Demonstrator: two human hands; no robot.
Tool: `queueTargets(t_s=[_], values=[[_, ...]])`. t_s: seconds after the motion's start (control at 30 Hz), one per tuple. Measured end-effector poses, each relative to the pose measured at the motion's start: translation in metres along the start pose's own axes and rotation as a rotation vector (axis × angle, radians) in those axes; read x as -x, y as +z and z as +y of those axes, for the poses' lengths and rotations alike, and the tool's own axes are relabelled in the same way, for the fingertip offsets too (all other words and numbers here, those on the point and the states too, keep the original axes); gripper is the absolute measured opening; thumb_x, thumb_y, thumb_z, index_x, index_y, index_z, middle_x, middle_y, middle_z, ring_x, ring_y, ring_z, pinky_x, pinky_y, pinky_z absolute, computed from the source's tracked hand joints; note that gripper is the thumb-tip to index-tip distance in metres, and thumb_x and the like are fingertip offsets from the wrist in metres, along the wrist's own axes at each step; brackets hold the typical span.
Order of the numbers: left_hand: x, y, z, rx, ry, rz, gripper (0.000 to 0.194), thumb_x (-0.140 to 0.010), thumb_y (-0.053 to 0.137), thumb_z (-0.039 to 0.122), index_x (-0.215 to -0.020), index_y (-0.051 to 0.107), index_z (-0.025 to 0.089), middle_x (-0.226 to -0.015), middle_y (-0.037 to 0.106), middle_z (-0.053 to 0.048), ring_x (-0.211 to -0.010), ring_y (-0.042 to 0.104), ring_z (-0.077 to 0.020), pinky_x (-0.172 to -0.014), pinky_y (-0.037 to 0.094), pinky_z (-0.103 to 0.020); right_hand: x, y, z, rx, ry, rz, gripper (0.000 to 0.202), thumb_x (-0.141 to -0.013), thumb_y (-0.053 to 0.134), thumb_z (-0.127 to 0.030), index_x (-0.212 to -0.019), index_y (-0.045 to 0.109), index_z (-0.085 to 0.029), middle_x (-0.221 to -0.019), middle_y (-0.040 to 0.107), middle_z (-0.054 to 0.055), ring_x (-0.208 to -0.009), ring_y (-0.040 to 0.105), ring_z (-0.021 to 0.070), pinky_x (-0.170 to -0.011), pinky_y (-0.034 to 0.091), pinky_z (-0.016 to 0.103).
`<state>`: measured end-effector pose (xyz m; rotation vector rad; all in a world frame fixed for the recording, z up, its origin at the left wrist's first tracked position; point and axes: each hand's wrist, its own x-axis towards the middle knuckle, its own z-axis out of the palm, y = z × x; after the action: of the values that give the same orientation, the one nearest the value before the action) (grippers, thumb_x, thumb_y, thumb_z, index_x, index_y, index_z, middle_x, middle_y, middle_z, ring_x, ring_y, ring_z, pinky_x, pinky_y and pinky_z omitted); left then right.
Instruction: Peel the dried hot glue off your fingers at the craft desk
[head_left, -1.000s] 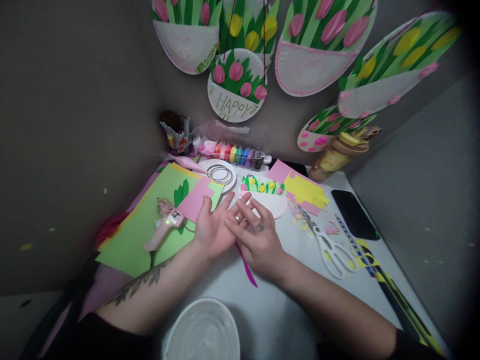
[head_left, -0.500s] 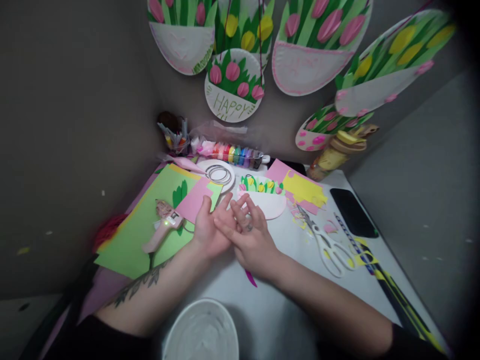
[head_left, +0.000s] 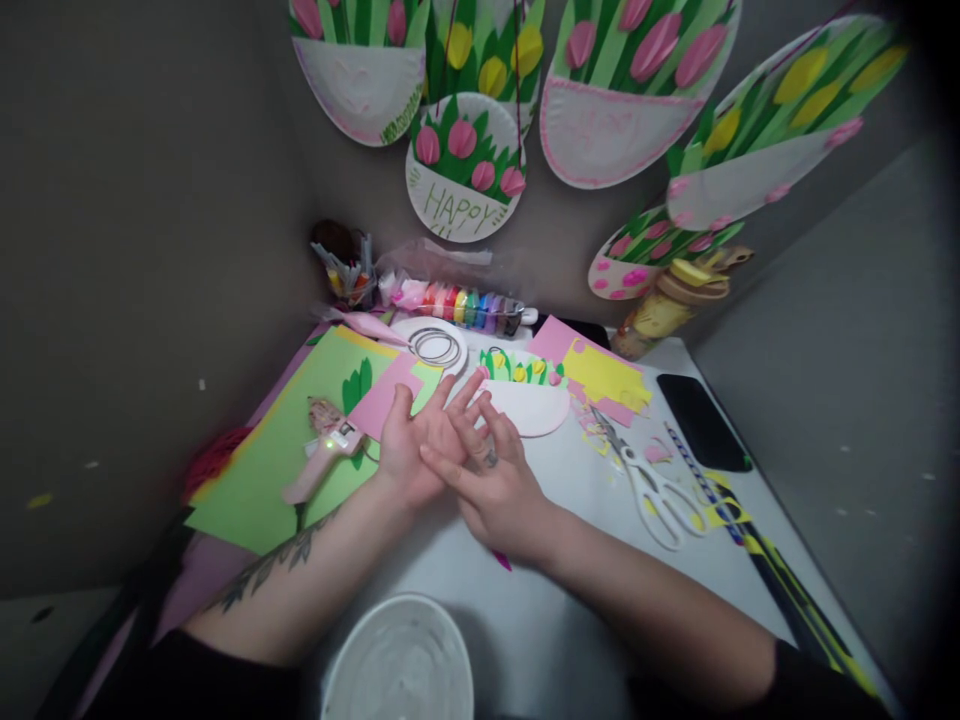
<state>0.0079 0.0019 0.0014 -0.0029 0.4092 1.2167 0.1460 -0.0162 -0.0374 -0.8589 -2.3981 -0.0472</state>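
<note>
My left hand (head_left: 420, 450) is held palm up over the table, its fingers spread and nothing in it. Across its palm and fingers lie the fingertips of my right hand (head_left: 495, 485), whose fingers are apart and hold nothing. Just behind the hands is a half plate with paper tulips (head_left: 529, 405). To the left, a pink glue gun (head_left: 326, 455) with a lit green light rests on green paper (head_left: 262, 490). A magenta piece (head_left: 503, 561) is partly hidden under my right hand.
A white bowl (head_left: 401, 665) stands at the near edge. White-handled scissors (head_left: 652, 490), a black phone (head_left: 703, 422), yellow paper (head_left: 604, 378) and a tumbler (head_left: 667, 305) are on the right. Decorated plates (head_left: 630, 130) hang on the wall behind.
My left hand has opened wider, its fingers more spread. My right hand has shifted slightly left along it. The whole view has moved a little.
</note>
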Motion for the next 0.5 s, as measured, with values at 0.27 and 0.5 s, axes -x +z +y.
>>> queueTargets(t_s=[0.27,0.5], values=[[0.0010,-0.0004,0.0004,-0.014,0.001,-0.014,0.070,-0.091,0.023,0.066,-0.144,0.034,0.020,-0.144,0.049,-0.015,-0.124,0.055,-0.0292,-0.095,0.047,-0.048,0.0018,-0.0002,0.0001,0.015,0.002,-0.004,0.063,-0.079,0.059,-0.013,-0.136,0.051,-0.036,-0.160,0.023,0.003,-0.147,0.007,0.0350,-0.110,0.027,0.060],[0.0000,-0.0004,0.0010,-0.019,-0.001,0.016,0.071,-0.091,0.023,0.066,-0.143,0.035,0.019,-0.142,0.051,-0.016,-0.121,0.057,-0.0295,-0.095,0.047,-0.047,0.0009,0.0012,0.0003,0.044,0.055,-0.011,0.064,-0.078,0.058,-0.011,-0.137,0.050,-0.035,-0.158,0.026,0.006,-0.147,0.009,0.0361,-0.109,0.027,0.060]])
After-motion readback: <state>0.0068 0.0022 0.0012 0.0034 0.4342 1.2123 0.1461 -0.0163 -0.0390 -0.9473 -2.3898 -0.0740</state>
